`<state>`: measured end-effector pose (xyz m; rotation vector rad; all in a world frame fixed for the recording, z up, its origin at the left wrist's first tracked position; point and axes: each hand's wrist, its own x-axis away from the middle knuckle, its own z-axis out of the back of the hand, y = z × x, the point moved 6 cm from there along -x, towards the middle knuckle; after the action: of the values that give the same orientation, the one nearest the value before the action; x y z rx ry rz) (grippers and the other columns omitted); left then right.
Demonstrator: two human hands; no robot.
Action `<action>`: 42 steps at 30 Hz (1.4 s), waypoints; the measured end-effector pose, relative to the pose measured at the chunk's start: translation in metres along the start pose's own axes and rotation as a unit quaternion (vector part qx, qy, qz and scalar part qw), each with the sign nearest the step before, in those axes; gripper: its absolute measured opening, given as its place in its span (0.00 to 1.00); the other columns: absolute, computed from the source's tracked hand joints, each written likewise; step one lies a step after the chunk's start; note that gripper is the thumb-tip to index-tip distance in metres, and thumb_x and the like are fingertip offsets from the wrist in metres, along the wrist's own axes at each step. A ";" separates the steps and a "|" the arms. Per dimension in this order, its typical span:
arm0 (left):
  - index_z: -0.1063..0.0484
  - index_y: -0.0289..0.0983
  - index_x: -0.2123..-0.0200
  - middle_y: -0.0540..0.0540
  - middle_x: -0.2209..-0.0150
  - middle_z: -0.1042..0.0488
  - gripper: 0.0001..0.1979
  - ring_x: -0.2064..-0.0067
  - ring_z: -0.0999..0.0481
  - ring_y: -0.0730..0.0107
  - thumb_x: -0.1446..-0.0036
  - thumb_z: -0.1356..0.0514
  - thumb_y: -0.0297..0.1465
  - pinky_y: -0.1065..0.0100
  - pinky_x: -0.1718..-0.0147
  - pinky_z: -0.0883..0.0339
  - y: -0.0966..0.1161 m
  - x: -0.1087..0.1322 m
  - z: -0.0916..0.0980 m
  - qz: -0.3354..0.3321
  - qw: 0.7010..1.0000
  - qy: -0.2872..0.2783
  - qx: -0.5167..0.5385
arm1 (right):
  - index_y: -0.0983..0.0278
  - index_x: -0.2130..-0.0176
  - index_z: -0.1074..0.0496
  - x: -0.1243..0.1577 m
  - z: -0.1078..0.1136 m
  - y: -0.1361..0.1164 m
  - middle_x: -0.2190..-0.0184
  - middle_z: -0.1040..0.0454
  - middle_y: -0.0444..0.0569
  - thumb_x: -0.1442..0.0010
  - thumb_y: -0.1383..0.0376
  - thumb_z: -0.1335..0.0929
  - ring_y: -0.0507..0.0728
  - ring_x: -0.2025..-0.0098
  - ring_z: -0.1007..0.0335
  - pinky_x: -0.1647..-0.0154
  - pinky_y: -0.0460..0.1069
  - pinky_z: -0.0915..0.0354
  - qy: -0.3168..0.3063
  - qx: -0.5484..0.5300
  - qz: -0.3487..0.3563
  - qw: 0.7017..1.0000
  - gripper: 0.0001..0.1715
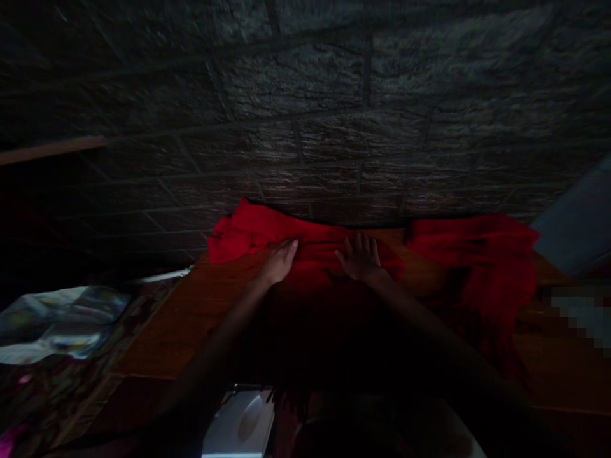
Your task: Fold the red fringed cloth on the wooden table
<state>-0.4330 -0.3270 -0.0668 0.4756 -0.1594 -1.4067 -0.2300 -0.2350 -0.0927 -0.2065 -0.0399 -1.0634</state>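
A red cloth lies spread and partly folded on a wooden table, with a bunched end toward the left. My left hand rests on the cloth's left middle part, its fingers stretched out and close together. To its right, my right hand lies flat on the same cloth with the fingers spread. The near part of the cloth falls into deep shadow between my forearms, and dark fringe hangs over the table's front edge.
Another red fringed cloth lies on the right of the wooden table. A stone-block wall rises right behind. A crumpled plastic bag is on the patterned floor at left. A white object sits below the table's front edge.
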 end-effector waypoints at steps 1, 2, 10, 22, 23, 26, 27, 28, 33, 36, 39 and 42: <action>0.40 0.33 0.34 0.42 0.34 0.39 0.36 0.32 0.42 0.65 0.31 0.70 0.46 0.61 0.33 0.50 0.004 -0.003 0.001 -0.009 0.999 0.041 0.003 | 0.65 0.28 0.59 0.000 0.002 0.000 0.28 0.64 0.62 0.31 0.45 0.53 0.70 0.28 0.72 0.31 0.64 0.71 -0.002 -0.012 0.000 1.000 0.42; 0.42 0.32 0.34 0.41 0.33 0.40 0.35 0.32 0.42 0.66 0.30 0.70 0.45 0.61 0.33 0.50 0.009 -0.006 -0.001 -0.026 0.998 0.063 -0.001 | 0.65 0.28 0.59 -0.001 0.006 0.000 0.28 0.64 0.61 0.30 0.46 0.54 0.69 0.27 0.71 0.31 0.64 0.70 0.000 -0.025 -0.002 1.000 0.41; 0.51 0.33 0.30 0.41 0.28 0.56 0.33 0.28 0.59 0.64 0.30 0.65 0.45 0.59 0.31 0.59 0.008 -0.006 -0.043 -0.101 0.985 -0.069 -0.123 | 0.65 0.28 0.58 -0.014 0.008 -0.029 0.28 0.62 0.62 0.30 0.46 0.52 0.68 0.27 0.69 0.31 0.62 0.67 0.042 -0.028 0.041 0.998 0.41; 0.52 0.36 0.30 0.43 0.28 0.60 0.33 0.28 0.60 0.61 0.30 0.66 0.47 0.56 0.32 0.58 0.011 -0.002 -0.033 -0.109 0.983 -0.073 -0.127 | 0.69 0.28 0.64 0.006 0.020 0.036 0.28 0.68 0.63 0.39 0.35 0.44 0.70 0.27 0.74 0.30 0.64 0.67 0.024 0.000 0.020 1.000 0.58; 0.52 0.36 0.30 0.42 0.28 0.60 0.34 0.28 0.60 0.61 0.31 0.65 0.48 0.55 0.32 0.58 0.016 0.001 -0.031 -0.129 0.981 -0.062 -0.132 | 0.69 0.28 0.61 0.016 0.027 0.042 0.28 0.64 0.64 0.37 0.39 0.42 0.69 0.27 0.70 0.31 0.64 0.64 0.068 -0.012 0.028 0.997 0.55; 0.53 0.35 0.30 0.40 0.28 0.59 0.36 0.28 0.60 0.59 0.32 0.62 0.51 0.53 0.31 0.60 0.039 0.012 -0.026 -0.190 0.971 -0.036 -0.143 | 0.68 0.35 0.40 0.059 0.045 0.054 0.37 0.37 0.62 0.33 0.50 0.40 0.65 0.35 0.43 0.37 0.59 0.46 0.180 -0.091 0.086 0.976 0.36; 0.54 0.36 0.29 0.40 0.28 0.59 0.37 0.27 0.61 0.58 0.33 0.60 0.52 0.53 0.31 0.61 0.046 0.015 -0.026 -0.204 0.968 -0.036 -0.144 | 0.67 0.42 0.31 0.073 0.045 0.056 0.46 0.28 0.59 0.32 0.51 0.41 0.63 0.44 0.33 0.43 0.55 0.39 0.173 -0.130 0.109 0.970 0.29; 0.55 0.36 0.29 0.40 0.28 0.60 0.38 0.27 0.61 0.58 0.34 0.59 0.53 0.52 0.31 0.61 0.052 0.018 -0.028 -0.215 0.965 -0.042 -0.145 | 0.66 0.51 0.25 0.086 0.042 0.058 0.56 0.22 0.55 0.32 0.52 0.41 0.59 0.54 0.27 0.51 0.52 0.35 0.135 -0.172 0.132 0.967 0.26; 0.55 0.41 0.29 0.42 0.27 0.61 0.40 0.27 0.62 0.56 0.36 0.57 0.56 0.50 0.31 0.67 0.060 0.023 -0.044 -0.220 0.957 -0.083 -0.170 | 0.66 0.66 0.23 0.138 0.003 0.054 0.75 0.24 0.46 0.35 0.54 0.36 0.51 0.77 0.30 0.77 0.43 0.39 -0.154 -0.353 0.202 0.900 0.21; 0.55 0.40 0.29 0.42 0.27 0.61 0.39 0.27 0.62 0.57 0.35 0.57 0.55 0.52 0.31 0.68 0.055 0.021 -0.047 -0.221 0.956 -0.078 -0.177 | 0.64 0.58 0.23 0.153 -0.003 0.052 0.65 0.21 0.47 0.37 0.57 0.34 0.52 0.74 0.27 0.76 0.44 0.36 -0.112 -0.390 0.163 0.899 0.16; 0.56 0.40 0.29 0.44 0.27 0.60 0.34 0.27 0.62 0.60 0.32 0.61 0.50 0.52 0.31 0.69 0.051 0.020 -0.049 -0.220 0.958 -0.079 -0.168 | 0.62 0.55 0.24 0.161 -0.002 0.040 0.59 0.21 0.47 0.37 0.60 0.33 0.53 0.67 0.24 0.69 0.45 0.33 -0.059 -0.395 0.128 0.908 0.13; 0.55 0.43 0.29 0.48 0.27 0.59 0.29 0.27 0.62 0.62 0.29 0.64 0.43 0.52 0.31 0.69 0.047 0.018 -0.050 -0.213 0.961 -0.091 -0.150 | 0.63 0.58 0.24 0.159 -0.003 0.030 0.63 0.21 0.46 0.38 0.67 0.35 0.52 0.67 0.25 0.68 0.44 0.35 -0.038 -0.390 0.091 0.916 0.10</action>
<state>-0.3678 -0.3295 -0.0956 0.1265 0.0133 -1.8634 -0.1268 -0.3589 -0.0788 -0.9566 0.3367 -0.8381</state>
